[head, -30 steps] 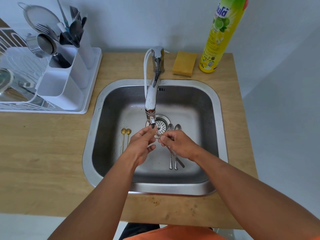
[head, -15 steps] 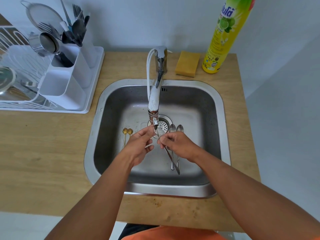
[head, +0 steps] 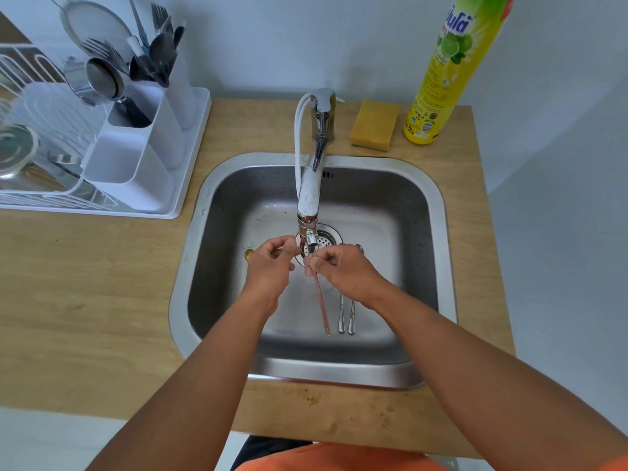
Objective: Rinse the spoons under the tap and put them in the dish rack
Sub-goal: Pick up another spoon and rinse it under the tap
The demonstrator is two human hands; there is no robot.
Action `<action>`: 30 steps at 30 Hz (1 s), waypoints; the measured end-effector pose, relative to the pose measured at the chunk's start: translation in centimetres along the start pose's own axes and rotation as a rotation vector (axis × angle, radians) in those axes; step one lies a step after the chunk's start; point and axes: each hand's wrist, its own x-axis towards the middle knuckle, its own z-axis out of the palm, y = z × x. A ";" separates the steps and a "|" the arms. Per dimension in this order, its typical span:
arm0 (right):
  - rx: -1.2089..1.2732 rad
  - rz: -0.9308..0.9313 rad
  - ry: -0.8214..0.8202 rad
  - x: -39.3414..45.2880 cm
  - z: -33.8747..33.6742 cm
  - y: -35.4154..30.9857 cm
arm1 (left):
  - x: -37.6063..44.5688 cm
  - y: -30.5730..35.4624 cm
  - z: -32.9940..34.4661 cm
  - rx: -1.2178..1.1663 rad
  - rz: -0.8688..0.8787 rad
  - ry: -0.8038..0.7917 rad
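Right hand (head: 346,273) pinches a spoon (head: 321,300) under the tap (head: 309,198), handle slanting toward the viewer. Left hand (head: 272,266) has fingers curled beside it — grip unclear. Two spoons (head: 346,317) lie in the sink (head: 438,232); dish rack (head: 102,147) at left on the worktop.

Right hand (head: 343,273) pinching spoon (head: 322,304) under tap (head: 308,195), left hand (head: 272,266) curled beside, steel sink (head: 438,232)
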 end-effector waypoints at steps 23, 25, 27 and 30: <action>0.280 0.250 0.348 0.3 0.4 -1.2 | -2.5 -1.5 -0.3 0.360 0.001 -0.148; 0.279 0.248 0.319 0.0 0.8 -0.9 | -2.2 -0.9 0.1 0.364 0.023 -0.137; 0.273 0.244 0.295 -0.2 1.3 -0.8 | -2.1 -0.5 0.3 0.357 0.036 -0.140; 0.285 0.253 0.308 0.1 1.2 -1.0 | -2.0 -0.3 0.1 0.342 0.036 -0.160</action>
